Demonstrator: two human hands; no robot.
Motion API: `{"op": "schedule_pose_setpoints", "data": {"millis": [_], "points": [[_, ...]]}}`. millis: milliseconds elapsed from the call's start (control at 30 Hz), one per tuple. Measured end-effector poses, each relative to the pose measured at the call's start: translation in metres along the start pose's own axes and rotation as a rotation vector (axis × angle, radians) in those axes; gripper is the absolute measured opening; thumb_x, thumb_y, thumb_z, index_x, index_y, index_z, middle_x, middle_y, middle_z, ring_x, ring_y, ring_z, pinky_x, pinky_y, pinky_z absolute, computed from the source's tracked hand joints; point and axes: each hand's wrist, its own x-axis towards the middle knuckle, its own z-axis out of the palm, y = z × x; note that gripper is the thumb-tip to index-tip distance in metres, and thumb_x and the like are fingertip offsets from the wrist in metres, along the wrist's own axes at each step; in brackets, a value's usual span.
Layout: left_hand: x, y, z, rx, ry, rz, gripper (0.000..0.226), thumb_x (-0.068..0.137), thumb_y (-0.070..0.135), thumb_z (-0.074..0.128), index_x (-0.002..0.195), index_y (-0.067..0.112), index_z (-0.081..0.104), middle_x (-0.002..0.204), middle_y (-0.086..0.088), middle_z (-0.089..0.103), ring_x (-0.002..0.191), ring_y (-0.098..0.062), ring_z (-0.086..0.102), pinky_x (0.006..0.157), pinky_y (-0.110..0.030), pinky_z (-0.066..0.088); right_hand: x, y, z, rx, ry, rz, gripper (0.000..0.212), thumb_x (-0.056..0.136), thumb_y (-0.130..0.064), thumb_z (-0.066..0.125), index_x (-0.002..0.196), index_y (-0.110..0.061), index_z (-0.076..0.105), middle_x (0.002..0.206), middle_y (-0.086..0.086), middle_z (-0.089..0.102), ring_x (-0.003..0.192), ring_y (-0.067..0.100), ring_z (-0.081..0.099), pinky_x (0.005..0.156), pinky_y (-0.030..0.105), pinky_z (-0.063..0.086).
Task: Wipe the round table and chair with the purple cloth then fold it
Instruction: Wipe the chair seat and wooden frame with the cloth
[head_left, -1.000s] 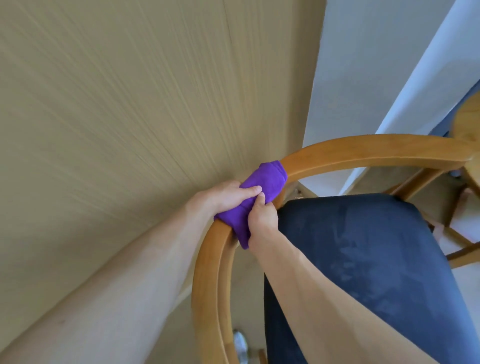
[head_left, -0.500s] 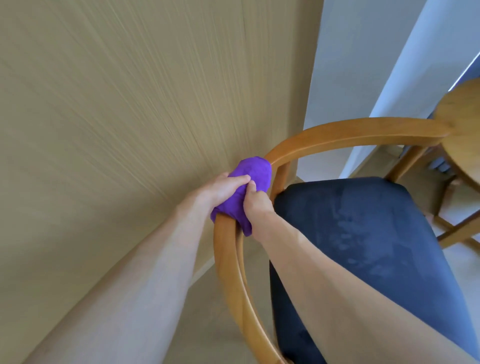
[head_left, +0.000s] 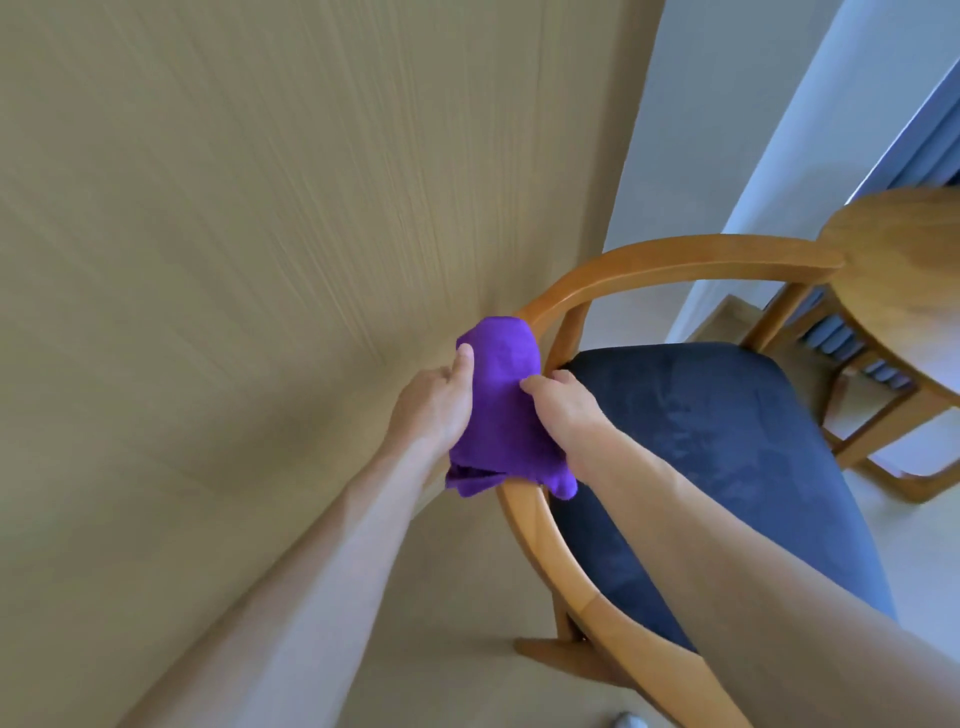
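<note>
You are holding the purple cloth (head_left: 503, 400) wrapped over the curved wooden rail of the chair (head_left: 670, 254), at the bend where the rail is turning toward the backrest. Your left hand (head_left: 434, 410) is gripping the cloth from the wall side, with its thumb lying along the upper edge of the fabric. Your right hand (head_left: 569, 410) is gripping the cloth from the seat side, with its thumb pressing into the fabric. Loose ends of the cloth are hanging below the rail on both sides. The dark blue seat cushion (head_left: 727, 457) is lying just beside your right forearm. The round table (head_left: 904, 244) is standing at the right edge, near the far end of the rail. A beige wall (head_left: 260, 208) is filling the left side.
</note>
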Motion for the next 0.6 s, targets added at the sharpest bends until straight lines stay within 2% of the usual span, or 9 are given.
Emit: {"op": "schedule_pose_setpoints", "data": {"millis": [67,100,133,233,333,433,467,533,600], "points": [[0.000,-0.014,0.015,-0.214,0.055,0.120,0.047,0.103,0.050,0.031,0.129,0.021,0.059,0.140,-0.002,0.056,0.131,-0.022,0.051,0.104,-0.035,0.039,-0.005,-0.002,0.011,0.061,0.008,-0.121,0.056,0.100,-0.039,0.044,0.151,-0.022,0.029,0.139,0.000,0.048,0.117,0.021,0.048,0.101,0.036,0.039],[-0.003,-0.016,0.023,-0.350,0.024,0.132,0.050,0.102,0.051,0.034,0.144,0.028,0.046,0.151,0.005,0.047,0.138,-0.016,0.045,0.113,-0.036,0.035,-0.006,-0.002,0.017,0.089,-0.009,-0.145,0.061,0.100,-0.041,0.044,0.155,-0.027,0.021,0.147,-0.001,0.043,0.124,0.022,0.046,0.106,0.039,0.039],[-0.003,-0.019,0.032,-0.479,-0.010,0.114,0.056,0.099,0.055,0.036,0.151,0.036,0.036,0.155,0.010,0.041,0.140,-0.013,0.042,0.117,-0.039,0.033,-0.006,-0.001,0.022,0.108,-0.026,-0.157,0.064,0.101,-0.042,0.043,0.157,-0.031,0.014,0.152,-0.001,0.039,0.130,0.023,0.045,0.110,0.042,0.038],[0.001,-0.024,0.049,-0.668,-0.063,0.107,0.065,0.088,0.064,0.043,0.150,0.045,0.033,0.152,0.016,0.043,0.137,-0.010,0.046,0.116,-0.042,0.037,0.000,0.005,0.024,0.115,-0.052,-0.181,0.066,0.103,-0.041,0.039,0.158,-0.034,0.004,0.158,-0.001,0.032,0.138,0.024,0.040,0.115,0.042,0.035],[0.017,-0.021,0.046,-0.651,-0.088,0.183,0.056,0.099,0.045,0.047,0.153,0.036,0.033,0.150,0.013,0.046,0.133,-0.007,0.048,0.113,-0.035,0.039,0.014,0.006,0.022,0.094,-0.048,-0.190,0.066,0.103,-0.044,0.036,0.157,-0.035,0.000,0.160,0.000,0.029,0.140,0.025,0.038,0.116,0.043,0.033],[0.047,-0.006,0.036,-0.563,-0.164,0.166,0.063,0.091,0.045,0.054,0.151,0.032,0.039,0.147,0.009,0.051,0.130,-0.008,0.052,0.111,-0.032,0.041,0.035,-0.009,0.024,0.108,-0.002,-0.149,0.064,0.102,-0.045,0.034,0.157,-0.029,0.008,0.152,0.006,0.041,0.132,0.029,0.047,0.111,0.046,0.040],[0.059,-0.001,0.034,-0.539,-0.200,0.143,0.058,0.093,0.042,0.054,0.148,0.028,0.045,0.144,0.004,0.055,0.127,-0.012,0.056,0.109,-0.032,0.043,0.044,-0.016,0.024,0.099,0.023,-0.107,0.062,0.102,-0.045,0.033,0.157,-0.025,0.012,0.147,0.009,0.046,0.127,0.030,0.051,0.109,0.048,0.042],[0.079,0.011,0.029,-0.481,-0.255,0.068,0.041,0.100,0.033,0.051,0.136,0.014,0.057,0.132,-0.012,0.064,0.112,-0.021,0.064,0.096,-0.033,0.049,0.063,-0.033,0.024,0.072,0.073,-0.004,0.061,0.102,-0.045,0.032,0.154,-0.014,0.021,0.140,0.013,0.051,0.121,0.033,0.055,0.105,0.047,0.045],[0.096,0.020,0.027,-0.464,-0.320,-0.036,0.043,0.101,0.034,0.050,0.127,0.002,0.063,0.126,-0.022,0.066,0.097,-0.026,0.064,0.079,-0.032,0.050,0.079,-0.045,0.022,0.073,0.098,0.056,0.059,0.104,-0.043,0.032,0.149,-0.005,0.030,0.136,0.017,0.054,0.120,0.034,0.056,0.102,0.041,0.046]]}}
